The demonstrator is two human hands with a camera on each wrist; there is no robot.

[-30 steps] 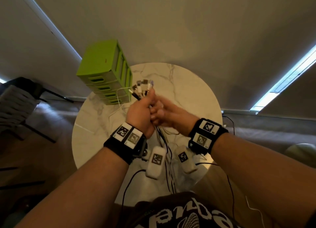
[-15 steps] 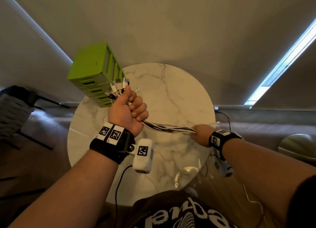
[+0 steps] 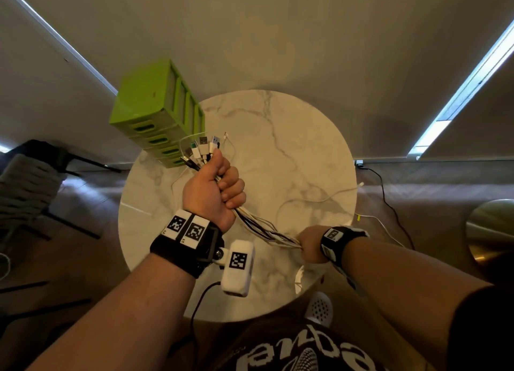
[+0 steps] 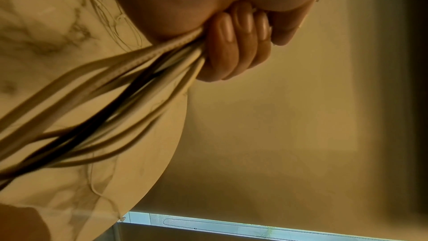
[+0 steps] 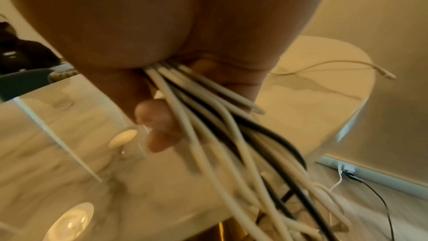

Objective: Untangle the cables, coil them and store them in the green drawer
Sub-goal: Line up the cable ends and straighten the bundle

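2 hands hold 1 bunch of cables (image 3: 264,229) above the round marble table (image 3: 300,137). The left hand (image 3: 211,192) is a tight fist around the bunch near its plug ends. The plugs (image 3: 204,148) stick up out of the top of the fist like a little bouquet. In the left wrist view, the fingers (image 4: 234,43) curl all the way around the cords. The right hand (image 3: 311,245) is lower, near the table edge, and it also wraps around the same bunch. In the right wrist view the cords come out past its curled fingers (image 5: 157,125) and hang down loose below.

Between the 2 hands the bunch runs in a slanted line. Most cords are white and some are black. 1 thin white cable (image 3: 328,198) lies by itself on the table. The green drawer unit (image 3: 155,117) stands at the far left edge of the table, and its drawers look closed.

These cords look light, soft and bendy. They seem smooth, so they may slip in a loose grip. The plugs are the hard parts, so I think a good place to hold is just below them. Pulling hard could make knots tighter, so slow and gentle looks best. Nothing is coiled yet.
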